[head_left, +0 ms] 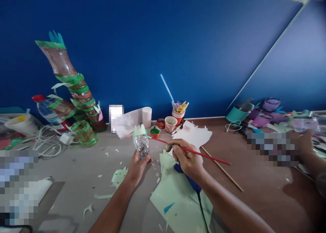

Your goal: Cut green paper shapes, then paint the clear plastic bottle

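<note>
My left hand (137, 167) is closed around a small clear plastic bottle (141, 143) that stands upright with pale green paper petals on top. My right hand (185, 158) pinches a long red paintbrush (201, 154); its tip reaches left to the bottle's side. Under my right hand lie pale green paper sheets (175, 199) and a blue glue gun (189, 182) with a black cord. A small red cup of green paint (155, 131) sits just behind the bottle.
A leaning tower of green-taped bottles (73, 90) stands at back left beside a water bottle (49, 112) and white cables (48, 141). Cups with tools (178, 114) line the blue wall. A wooden stick (221, 168) lies to the right. Another person's hand (304, 141) holds a bottle (305, 124) at far right.
</note>
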Available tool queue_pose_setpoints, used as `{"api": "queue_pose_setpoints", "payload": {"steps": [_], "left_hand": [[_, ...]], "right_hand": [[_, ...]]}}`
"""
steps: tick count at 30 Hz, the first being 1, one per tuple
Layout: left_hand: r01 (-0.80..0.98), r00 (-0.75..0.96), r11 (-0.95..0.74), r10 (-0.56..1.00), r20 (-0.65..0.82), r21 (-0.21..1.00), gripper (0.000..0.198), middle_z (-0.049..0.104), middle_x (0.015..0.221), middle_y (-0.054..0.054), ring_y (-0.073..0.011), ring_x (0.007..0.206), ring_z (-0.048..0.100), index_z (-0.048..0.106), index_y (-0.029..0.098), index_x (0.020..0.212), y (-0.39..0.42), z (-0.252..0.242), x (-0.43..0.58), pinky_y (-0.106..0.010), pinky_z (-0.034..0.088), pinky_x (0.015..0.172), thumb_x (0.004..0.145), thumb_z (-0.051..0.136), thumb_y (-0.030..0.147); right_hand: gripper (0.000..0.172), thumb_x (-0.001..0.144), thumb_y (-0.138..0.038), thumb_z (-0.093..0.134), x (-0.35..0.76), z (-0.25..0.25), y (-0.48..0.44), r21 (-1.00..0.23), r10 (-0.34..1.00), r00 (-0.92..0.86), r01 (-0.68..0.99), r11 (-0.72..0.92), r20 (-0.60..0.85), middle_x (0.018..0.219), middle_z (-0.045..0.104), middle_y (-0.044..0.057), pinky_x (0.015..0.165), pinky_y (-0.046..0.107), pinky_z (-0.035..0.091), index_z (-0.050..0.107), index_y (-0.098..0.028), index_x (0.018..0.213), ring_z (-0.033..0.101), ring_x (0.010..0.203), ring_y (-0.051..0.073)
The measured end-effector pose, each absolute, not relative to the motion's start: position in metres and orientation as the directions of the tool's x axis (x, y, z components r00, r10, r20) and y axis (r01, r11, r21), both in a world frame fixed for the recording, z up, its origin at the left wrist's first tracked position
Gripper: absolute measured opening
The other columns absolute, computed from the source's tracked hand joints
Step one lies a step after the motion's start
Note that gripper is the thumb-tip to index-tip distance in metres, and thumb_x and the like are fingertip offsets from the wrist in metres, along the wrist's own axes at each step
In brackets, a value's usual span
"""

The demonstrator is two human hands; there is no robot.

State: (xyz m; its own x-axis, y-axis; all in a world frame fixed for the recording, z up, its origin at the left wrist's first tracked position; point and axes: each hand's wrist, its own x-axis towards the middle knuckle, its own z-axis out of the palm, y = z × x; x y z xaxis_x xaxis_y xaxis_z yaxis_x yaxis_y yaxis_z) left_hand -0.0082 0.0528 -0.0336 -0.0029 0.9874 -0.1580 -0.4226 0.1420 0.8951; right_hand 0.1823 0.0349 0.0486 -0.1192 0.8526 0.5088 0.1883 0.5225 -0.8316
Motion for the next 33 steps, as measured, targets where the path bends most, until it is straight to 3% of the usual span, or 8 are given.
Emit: {"api": "queue_pose_setpoints", "payload": {"steps": [8,12,17,22,33], "left_hand": [[-0.373,-0.033,0.122,0.989,-0.145,0.92,0.033,0.064,0.085,-0.002,-0.0135,0.067,0.06,0.06,0.018,0.086,0.053,-0.035,-0.007,-0.032,0.047,0.071,0.06,0.078,0.026],[-0.313,-0.068,0.101,0.989,-0.128,0.944,0.028,0.062,0.077,0.0,-0.0132,0.065,0.058,0.059,0.018,0.083,0.053,-0.038,-0.007,-0.031,0.046,0.069,0.062,0.076,0.025],[-0.205,-0.079,0.085,0.992,-0.103,0.975,0.026,0.059,0.069,0.001,-0.0142,0.066,0.056,0.058,0.018,0.082,0.053,-0.042,-0.008,-0.029,0.044,0.07,0.065,0.074,0.029],[-0.142,-0.053,0.055,0.997,-0.063,0.988,0.022,0.059,0.075,0.001,-0.0146,0.072,0.056,0.058,0.019,0.086,0.053,-0.048,-0.009,-0.029,0.043,0.074,0.074,0.068,0.034],[-0.181,-0.056,0.035,0.997,-0.046,0.983,0.023,0.059,0.072,0.001,-0.0146,0.069,0.056,0.057,0.019,0.085,0.056,-0.057,-0.006,-0.031,0.045,0.072,0.075,0.068,0.037]], "right_hand": [[0.019,0.094,-0.026,0.047,0.18,0.055,0.031,-0.867,0.864,-0.068,-0.023,0.498,0.498,0.074,0.066,0.003,0.044,0.022,0.039,0.065,-0.018,0.098,0.047,0.046,0.008],[0.02,0.095,-0.026,0.047,0.177,0.055,0.027,-0.865,0.862,-0.078,-0.072,0.496,0.501,0.076,0.066,0.003,0.044,0.021,0.038,0.065,-0.019,0.1,0.046,0.046,0.007],[0.02,0.096,-0.026,0.046,0.176,0.055,0.023,-0.852,0.845,-0.105,-0.041,0.523,0.524,0.078,0.066,0.003,0.045,0.021,0.039,0.064,-0.02,0.102,0.046,0.047,0.007],[0.02,0.096,-0.024,0.046,0.176,0.052,0.021,-0.855,0.847,-0.139,0.007,0.519,0.513,0.082,0.067,0.003,0.045,0.02,0.039,0.064,-0.023,0.104,0.046,0.049,0.007],[0.023,0.095,-0.02,0.045,0.174,0.053,0.019,-0.826,0.828,-0.178,0.107,0.553,0.531,0.084,0.068,0.004,0.047,0.022,0.041,0.064,-0.022,0.107,0.049,0.05,0.008]]}}
